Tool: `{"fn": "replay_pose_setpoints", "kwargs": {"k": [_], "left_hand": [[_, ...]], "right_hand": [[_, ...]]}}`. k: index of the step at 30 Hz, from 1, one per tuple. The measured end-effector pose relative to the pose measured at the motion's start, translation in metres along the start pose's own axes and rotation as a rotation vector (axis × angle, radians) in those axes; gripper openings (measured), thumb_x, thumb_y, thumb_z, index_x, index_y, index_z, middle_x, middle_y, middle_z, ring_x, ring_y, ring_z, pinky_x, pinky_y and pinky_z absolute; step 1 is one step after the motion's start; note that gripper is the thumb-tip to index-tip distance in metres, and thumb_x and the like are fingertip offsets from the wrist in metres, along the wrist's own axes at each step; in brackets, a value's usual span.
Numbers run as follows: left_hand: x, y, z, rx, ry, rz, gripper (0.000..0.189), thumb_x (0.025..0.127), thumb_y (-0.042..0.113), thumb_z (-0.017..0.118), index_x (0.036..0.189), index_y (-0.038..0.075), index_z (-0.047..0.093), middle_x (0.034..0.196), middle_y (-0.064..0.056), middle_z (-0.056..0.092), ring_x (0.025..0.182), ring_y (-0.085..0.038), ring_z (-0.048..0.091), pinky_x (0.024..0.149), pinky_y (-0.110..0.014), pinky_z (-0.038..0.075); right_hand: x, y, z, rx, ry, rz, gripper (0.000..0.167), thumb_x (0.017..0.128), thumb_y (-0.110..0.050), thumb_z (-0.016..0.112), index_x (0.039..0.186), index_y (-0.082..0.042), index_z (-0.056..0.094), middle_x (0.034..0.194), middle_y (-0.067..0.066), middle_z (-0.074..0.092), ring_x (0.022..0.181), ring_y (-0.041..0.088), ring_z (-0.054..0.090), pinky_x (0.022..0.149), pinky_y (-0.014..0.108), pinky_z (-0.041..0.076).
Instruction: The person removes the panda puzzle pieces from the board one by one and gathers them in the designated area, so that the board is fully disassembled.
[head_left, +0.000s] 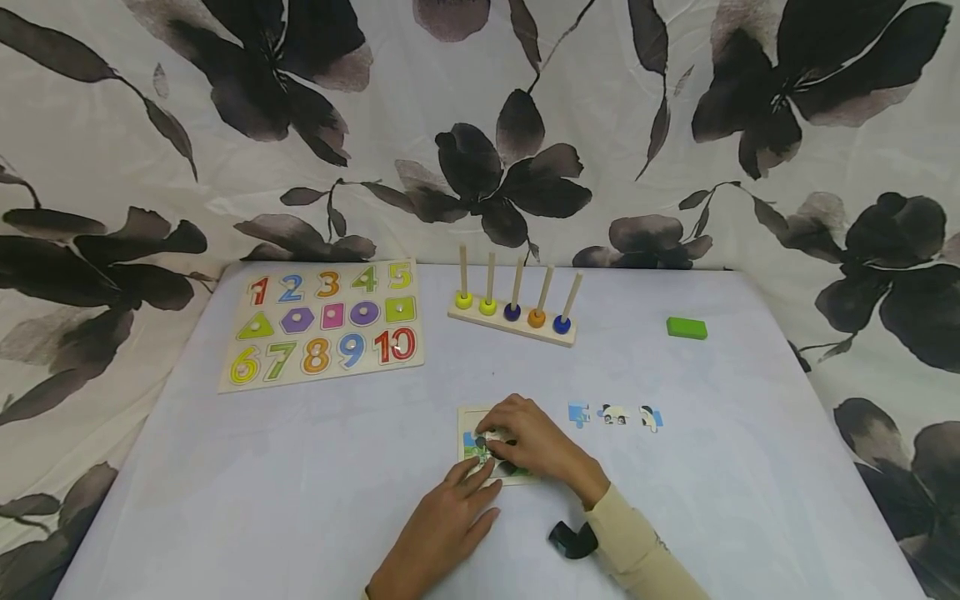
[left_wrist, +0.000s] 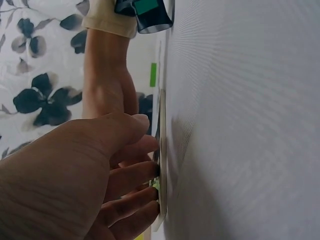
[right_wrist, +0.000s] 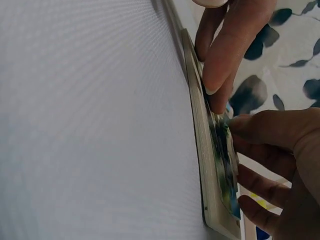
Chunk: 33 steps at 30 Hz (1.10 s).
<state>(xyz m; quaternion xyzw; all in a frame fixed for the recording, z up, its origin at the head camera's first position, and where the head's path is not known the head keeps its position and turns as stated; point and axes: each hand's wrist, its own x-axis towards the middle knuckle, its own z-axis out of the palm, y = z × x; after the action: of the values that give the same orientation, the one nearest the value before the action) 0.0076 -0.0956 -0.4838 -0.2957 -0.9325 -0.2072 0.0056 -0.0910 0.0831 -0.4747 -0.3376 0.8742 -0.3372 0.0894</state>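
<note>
A small framed jigsaw puzzle [head_left: 463, 421] with a green and blue picture lies at the front middle of the table. My right hand [head_left: 528, 442] is over it from the right, thumb and fingers pinching a puzzle piece [head_left: 487, 437] with black and white print. In the right wrist view, this hand's thumb and fingers [right_wrist: 260, 200] line the edge of pieces tilted up from the frame. My left hand [head_left: 453, 517] reaches in from the front, its extended fingertips touching the puzzle's lower left part. The palm partly hides the picture.
Several loose puzzle pieces [head_left: 614, 414] lie in a row to the right. Behind stand a number-and-shape board [head_left: 322, 325] at left and a peg stand [head_left: 513, 321] with coloured rings. A green block [head_left: 686, 328] lies at back right. A black device [head_left: 573, 540] sits at my right sleeve.
</note>
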Motion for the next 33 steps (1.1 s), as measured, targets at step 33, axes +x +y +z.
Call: {"fn": "replay_pose_setpoints", "kwargs": {"k": [33], "left_hand": [[0.0068, 0.0053, 0.0023, 0.166, 0.008, 0.011, 0.039, 0.089, 0.037, 0.067, 0.121, 0.017, 0.068, 0.136, -0.005, 0.056, 0.117, -0.023, 0.052, 0.094, -0.034, 0.049]], "right_hand": [[0.0005, 0.0016, 0.0010, -0.047, -0.019, -0.037, 0.022, 0.087, -0.011, 0.067, 0.108, -0.014, 0.073, 0.106, -0.005, 0.065, 0.101, 0.012, 0.051, 0.089, 0.034, 0.046]]}}
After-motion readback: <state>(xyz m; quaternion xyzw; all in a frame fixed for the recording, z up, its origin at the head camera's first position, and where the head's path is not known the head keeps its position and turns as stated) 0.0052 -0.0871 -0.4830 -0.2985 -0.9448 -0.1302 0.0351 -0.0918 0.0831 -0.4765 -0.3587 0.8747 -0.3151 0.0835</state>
